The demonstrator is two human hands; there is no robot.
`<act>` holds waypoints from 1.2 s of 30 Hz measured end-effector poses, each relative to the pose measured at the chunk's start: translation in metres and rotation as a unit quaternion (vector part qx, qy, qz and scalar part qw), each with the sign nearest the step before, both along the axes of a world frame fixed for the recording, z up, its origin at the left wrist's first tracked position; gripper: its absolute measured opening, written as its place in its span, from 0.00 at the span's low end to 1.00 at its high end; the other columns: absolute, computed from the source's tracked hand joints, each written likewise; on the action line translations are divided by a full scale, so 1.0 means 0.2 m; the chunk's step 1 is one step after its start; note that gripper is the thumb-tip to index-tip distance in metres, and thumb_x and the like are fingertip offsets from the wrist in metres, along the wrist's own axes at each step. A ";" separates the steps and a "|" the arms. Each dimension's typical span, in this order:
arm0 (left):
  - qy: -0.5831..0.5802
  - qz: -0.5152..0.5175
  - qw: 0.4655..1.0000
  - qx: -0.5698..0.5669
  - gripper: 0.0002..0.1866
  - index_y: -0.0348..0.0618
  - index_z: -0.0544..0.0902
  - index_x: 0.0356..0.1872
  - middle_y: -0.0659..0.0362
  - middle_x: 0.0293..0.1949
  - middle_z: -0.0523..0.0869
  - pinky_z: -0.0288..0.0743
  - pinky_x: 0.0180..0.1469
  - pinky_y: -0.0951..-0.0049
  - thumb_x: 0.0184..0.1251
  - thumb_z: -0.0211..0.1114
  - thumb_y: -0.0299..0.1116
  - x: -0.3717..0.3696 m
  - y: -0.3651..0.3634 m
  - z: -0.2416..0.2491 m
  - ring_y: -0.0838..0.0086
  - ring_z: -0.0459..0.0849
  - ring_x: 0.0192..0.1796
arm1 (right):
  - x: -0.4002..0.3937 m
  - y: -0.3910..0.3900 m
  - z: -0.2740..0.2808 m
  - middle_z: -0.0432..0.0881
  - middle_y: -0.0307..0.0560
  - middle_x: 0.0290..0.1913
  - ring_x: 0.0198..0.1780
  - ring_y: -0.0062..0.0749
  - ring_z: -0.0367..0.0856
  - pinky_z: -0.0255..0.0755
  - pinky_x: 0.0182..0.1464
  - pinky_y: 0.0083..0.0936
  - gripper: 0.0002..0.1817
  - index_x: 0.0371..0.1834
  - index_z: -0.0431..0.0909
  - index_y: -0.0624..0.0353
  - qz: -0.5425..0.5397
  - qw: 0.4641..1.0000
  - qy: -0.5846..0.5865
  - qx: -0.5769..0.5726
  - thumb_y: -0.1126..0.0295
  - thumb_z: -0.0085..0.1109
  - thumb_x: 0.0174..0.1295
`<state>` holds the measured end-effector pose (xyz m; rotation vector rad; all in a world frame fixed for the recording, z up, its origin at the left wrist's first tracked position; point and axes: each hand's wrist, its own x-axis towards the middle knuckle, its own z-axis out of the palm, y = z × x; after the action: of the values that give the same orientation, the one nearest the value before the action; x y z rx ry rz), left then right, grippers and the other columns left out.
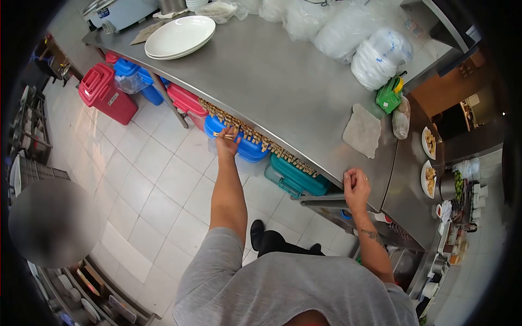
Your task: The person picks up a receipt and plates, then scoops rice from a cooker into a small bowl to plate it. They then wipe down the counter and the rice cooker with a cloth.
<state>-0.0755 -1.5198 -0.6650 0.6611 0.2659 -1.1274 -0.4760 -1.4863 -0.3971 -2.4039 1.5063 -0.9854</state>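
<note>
My left hand (227,142) is beside the front edge of the steel counter (272,81), its fingers closed on a small wooden clothespin (222,135). Close to it, a long row of wooden clothespins (250,133) hangs along the counter's underside edge, above a blue-lidded bin (247,151). Over at the counter's right part, my right hand (356,187) rests at the edge with its fingers curled in; anything inside them is hidden. A grey cloth (361,130) lies flat on the counter beyond my right hand.
White plates (181,36) are stacked at the counter's far left. Plastic bags and packed lids (380,57) line the back. Two dishes of food (428,179) stand at right. Red (107,95) and teal (299,176) bins are on the floor. A blurred round shape covers the lower left.
</note>
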 end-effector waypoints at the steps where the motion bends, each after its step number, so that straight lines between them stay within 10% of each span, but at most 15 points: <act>1: 0.001 0.005 1.000 -0.005 0.20 0.48 0.73 0.55 0.57 0.56 0.78 0.56 0.54 0.55 0.67 0.51 0.45 0.01 0.00 0.01 0.62 0.73 0.58 | 0.00 0.00 0.00 0.66 0.42 0.19 0.22 0.34 0.66 0.62 0.27 0.30 0.06 0.29 0.74 0.58 0.004 1.000 0.000 -0.003 0.70 0.60 0.57; 13: -0.164 0.010 0.975 0.150 0.10 0.49 0.77 0.47 0.61 0.37 0.81 0.68 0.42 0.59 0.68 0.57 0.37 0.11 0.02 0.02 0.69 0.81 0.40 | -0.03 -0.01 -0.01 0.70 0.43 0.20 0.24 0.36 0.70 0.65 0.29 0.32 0.05 0.30 0.74 0.57 0.022 1.000 0.000 -0.008 0.70 0.59 0.56; 17: -0.342 -0.052 0.925 0.158 0.17 0.40 0.81 0.48 0.66 0.23 0.73 0.66 0.23 0.81 0.58 0.55 0.18 0.27 0.08 -0.04 0.81 0.71 0.23 | -0.09 -0.04 -0.03 0.74 0.45 0.24 0.28 0.42 0.74 0.67 0.32 0.36 0.05 0.31 0.74 0.57 0.041 0.999 -0.017 -0.006 0.71 0.58 0.55; 23: -0.395 0.087 0.861 0.309 0.10 0.42 0.73 0.18 0.64 0.14 0.67 0.57 0.14 0.77 0.59 0.56 0.27 0.59 0.36 -0.19 0.78 0.65 0.14 | -0.25 -0.03 -0.01 0.76 0.42 0.26 0.26 0.32 0.75 0.69 0.31 0.28 0.07 0.35 0.74 0.57 0.091 0.980 -0.162 0.068 0.73 0.60 0.55; 24: -0.483 0.088 0.765 0.417 0.10 0.40 0.73 0.18 0.62 0.14 0.70 0.59 0.14 0.76 0.58 0.58 0.27 0.59 0.42 -0.10 0.77 0.67 0.14 | -0.30 -0.03 0.00 0.75 0.40 0.25 0.25 0.28 0.73 0.68 0.29 0.25 0.06 0.36 0.74 0.57 0.099 0.966 -0.201 0.127 0.74 0.59 0.56; 25: -0.310 0.210 0.889 0.263 0.10 0.39 0.74 0.18 0.62 0.14 0.71 0.60 0.13 0.75 0.58 0.60 0.26 0.37 0.49 0.32 0.77 0.68 0.14 | -0.35 -0.03 -0.01 0.74 0.38 0.24 0.24 0.24 0.71 0.67 0.28 0.22 0.06 0.36 0.74 0.58 0.111 0.946 -0.241 0.185 0.74 0.59 0.57; 29: -0.456 0.217 0.862 0.047 0.07 0.37 0.76 0.31 0.62 0.25 0.75 0.64 0.25 0.79 0.65 0.60 0.30 -0.06 0.43 0.98 0.80 0.68 0.23 | -0.66 0.00 -0.04 0.71 0.33 0.22 0.22 0.15 0.65 0.62 0.25 0.16 0.03 0.37 0.74 0.59 0.117 0.895 -0.348 0.255 0.74 0.56 0.63; 31: -0.608 0.125 0.776 0.108 0.10 0.37 0.77 0.40 0.64 0.30 0.75 0.64 0.33 0.80 0.67 0.59 0.35 -0.69 0.26 1.48 0.81 0.68 0.30 | -0.90 0.00 -0.03 0.71 0.32 0.24 0.25 0.14 0.68 0.64 0.28 0.15 0.03 0.39 0.74 0.59 0.081 0.892 -0.369 0.250 0.74 0.54 0.64; 36: -0.796 -0.136 0.577 -0.122 0.10 0.37 0.74 0.48 0.57 0.40 0.79 0.70 0.51 0.71 0.70 0.55 0.31 -1.99 -0.22 1.83 0.70 0.77 0.47 | -1.55 -0.03 -0.16 0.73 0.33 0.27 0.28 0.14 0.71 0.67 0.30 0.14 0.05 0.41 0.74 0.60 -0.007 0.837 -0.501 0.220 0.77 0.51 0.64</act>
<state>-0.4726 -1.5640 -0.2999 1.2332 -1.5850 -0.4309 -0.7850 -1.4914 -0.4290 -1.1825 1.1250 -1.3759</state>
